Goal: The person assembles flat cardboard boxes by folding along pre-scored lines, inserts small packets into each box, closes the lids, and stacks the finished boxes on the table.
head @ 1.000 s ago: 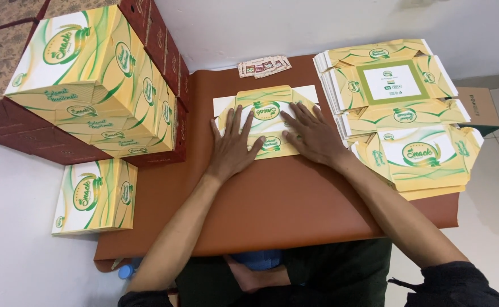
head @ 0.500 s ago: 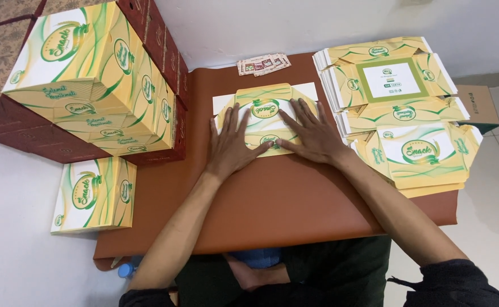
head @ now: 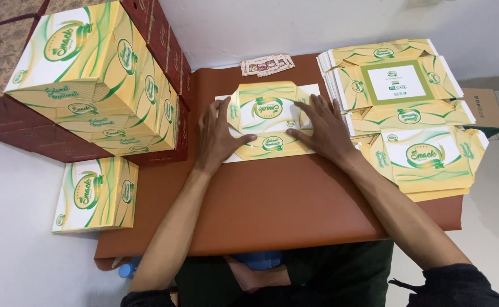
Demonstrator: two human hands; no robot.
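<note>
Both palms lie flat, fingers spread, on the yellow flat carton (head: 267, 122) on the brown desk (head: 272, 199): left hand (head: 218, 136) on the carton's left side, right hand (head: 324, 129) on its right.

Yellow-green flat carton (head: 269, 122) mid-table, flat stack (head: 400, 108) right, folded boxes (head: 90, 85) left, perhaps sachets (head: 266, 65) behind.

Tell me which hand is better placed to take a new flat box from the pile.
Probably the right hand: it presses the flat box directly beside the pile of flat boxes. The left hand lies on the far side, near the folded boxes.
</note>
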